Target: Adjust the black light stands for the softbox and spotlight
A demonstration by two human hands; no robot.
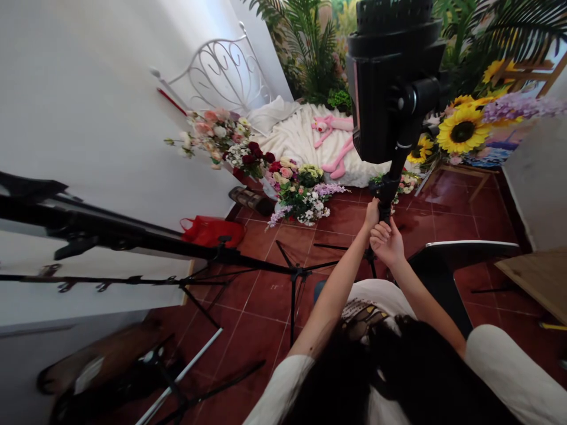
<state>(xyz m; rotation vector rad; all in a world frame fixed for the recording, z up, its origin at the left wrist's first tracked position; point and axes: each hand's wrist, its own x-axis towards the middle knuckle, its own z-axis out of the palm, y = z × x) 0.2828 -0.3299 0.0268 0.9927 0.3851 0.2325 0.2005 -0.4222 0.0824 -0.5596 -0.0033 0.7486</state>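
Note:
A black studio light [374, 100] stands upright in front of me, on top of a black light stand [385, 208]. My left hand [372, 213] is closed around the stand's upper pole just below the light, its fingers partly hidden behind the pole. Slightly lower and nearer to me, my right hand [388, 241] has its fingers curled in against the same pole. Whether the right fingers pinch a small knob there is hidden.
Black tripod stands [296, 271] spread their legs at left. Beyond are artificial flowers [303, 195], a bed with a white blanket [287, 139] and a pink plush toy [339, 168]. Sunflowers [463, 130] stand right. A red bag [212, 230] lies by the wall; a black chair [447, 265] is right.

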